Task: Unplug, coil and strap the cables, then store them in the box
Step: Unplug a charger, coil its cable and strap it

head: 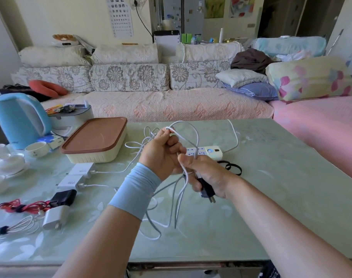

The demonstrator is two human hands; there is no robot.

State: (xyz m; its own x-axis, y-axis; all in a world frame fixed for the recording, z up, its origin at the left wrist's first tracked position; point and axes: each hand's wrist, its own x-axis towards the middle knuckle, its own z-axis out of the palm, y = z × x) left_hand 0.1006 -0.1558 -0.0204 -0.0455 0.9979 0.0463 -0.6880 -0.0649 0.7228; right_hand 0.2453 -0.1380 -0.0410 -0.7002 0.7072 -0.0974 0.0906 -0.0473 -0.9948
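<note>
Above the middle of the table my left hand (161, 155) pinches loops of a white cable (188, 129) at their top. My right hand (203, 173) grips the same cable lower down together with a black plug adapter (208, 192), whose prongs point down. Loose loops of the cable (157, 223) hang onto the tabletop. Behind my hands lies a white power strip (213, 152) with its own cord trailing back right. A black strap (232, 167) lies beside the strip. The cream box with a brown lid (94, 137) stands shut at the left.
Two white chargers (81, 170) with cables, a black charger (63, 197), a white plug (54, 217), a strapped red cable (20, 206) and a strapped white cable (12, 227) lie at the left. A blue kettle (18, 119), cups and saucers crowd the far left. A sofa runs behind the table.
</note>
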